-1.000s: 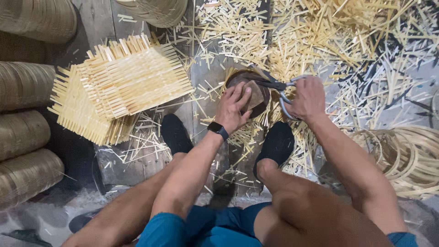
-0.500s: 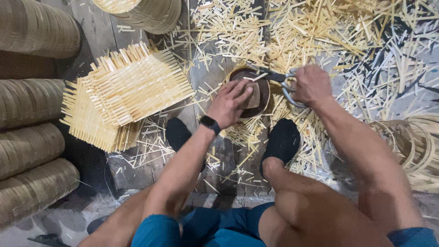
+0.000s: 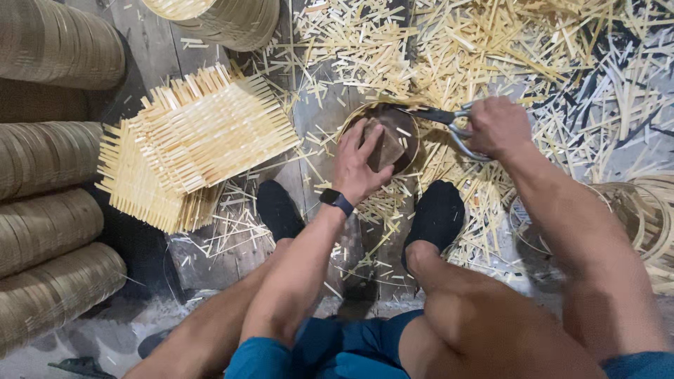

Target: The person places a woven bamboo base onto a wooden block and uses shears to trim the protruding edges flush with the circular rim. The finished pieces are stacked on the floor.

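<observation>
- We pressed our left hand [image 3: 359, 163], fingers spread flat, on a dark round form [image 3: 388, 137] that sat inside a small woven bamboo basket [image 3: 354, 118] on the floor, just ahead of our feet.
- Our right hand [image 3: 497, 126] was closed around the handles of metal shears [image 3: 449, 119], to the right of the basket, with the blades reaching across to the basket's upper rim.
- The basket thus lay between our two hands, the left on top of it and the right just beside it.
- Our feet in black socks [image 3: 437, 214] rested on the plank floor [image 3: 319, 105], either side of the spot below the basket.
- To the left lay two untrimmed woven bamboo mats [image 3: 210, 130], one overlapping the other.
- Cut bamboo slivers [image 3: 491, 42] littered the floor ahead and to the right.
- Stacks of finished baskets [image 3: 49, 210] lined the left edge, and bamboo hoops [image 3: 642, 217] lay on the right.
</observation>
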